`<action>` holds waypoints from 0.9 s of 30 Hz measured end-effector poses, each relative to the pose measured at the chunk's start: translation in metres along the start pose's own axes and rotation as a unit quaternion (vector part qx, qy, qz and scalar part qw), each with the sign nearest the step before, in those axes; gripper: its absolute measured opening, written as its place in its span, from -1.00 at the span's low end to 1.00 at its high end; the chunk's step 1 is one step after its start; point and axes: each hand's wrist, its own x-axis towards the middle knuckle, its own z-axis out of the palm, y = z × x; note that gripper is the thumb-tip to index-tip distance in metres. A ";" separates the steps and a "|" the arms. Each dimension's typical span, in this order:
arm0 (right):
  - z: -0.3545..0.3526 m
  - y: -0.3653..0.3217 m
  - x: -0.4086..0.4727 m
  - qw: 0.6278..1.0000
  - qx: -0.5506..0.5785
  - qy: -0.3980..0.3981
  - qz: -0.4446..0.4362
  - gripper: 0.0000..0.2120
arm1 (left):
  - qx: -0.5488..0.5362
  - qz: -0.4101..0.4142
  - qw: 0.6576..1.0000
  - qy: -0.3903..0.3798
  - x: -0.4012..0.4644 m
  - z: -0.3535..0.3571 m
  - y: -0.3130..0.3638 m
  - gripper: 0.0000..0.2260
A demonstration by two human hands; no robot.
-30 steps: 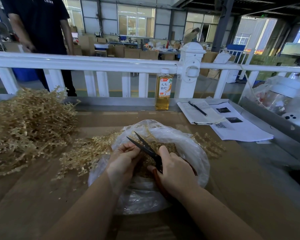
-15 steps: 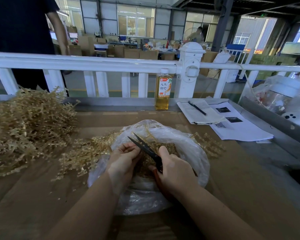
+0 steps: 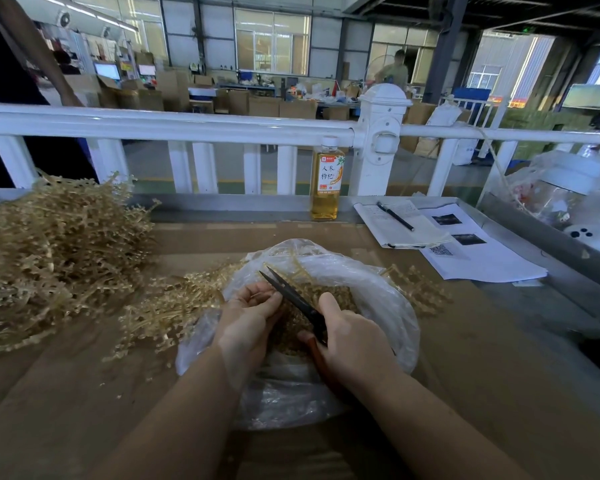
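Scissors [image 3: 291, 296] narrowed slightly, gripped by right hand [image 3: 350, 344], left hand [image 3: 246, 317] pinching sprig [image 3: 258, 294] over plastic bag [image 3: 381, 299]

A clear plastic bottle of amber drink with a white cap [image 3: 327, 181] stands upright at the far edge of the brown worktop [image 3: 499, 341], just before the white railing [image 3: 187, 124]. Toward the far right corner, an open lined notebook [image 3: 388, 233] carries a black pen [image 3: 395, 216] and overlaps white printed sheets [image 3: 482, 261]. A large heap of straw-coloured sprigs [image 3: 49, 244] lies along the left edge.
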 end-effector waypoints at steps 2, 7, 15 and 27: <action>-0.001 0.000 0.000 1.000 0.001 -0.007 0.002 -0.73 | 0.005 -0.003 1.000 -0.002 0.001 -0.001 0.000 -0.80; -0.004 -0.001 0.000 1.000 0.014 0.001 0.023 -0.70 | -0.003 -0.020 1.000 -0.018 0.000 -0.001 0.002 -0.77; -0.010 -0.004 0.001 0.998 0.020 -0.004 0.066 -0.66 | 0.003 -0.073 0.997 -0.005 -0.002 0.001 0.010 -0.85; -0.014 -0.008 0.002 0.996 0.024 -0.020 0.084 -0.67 | -0.010 -0.048 0.999 -0.010 -0.005 0.003 0.010 -0.79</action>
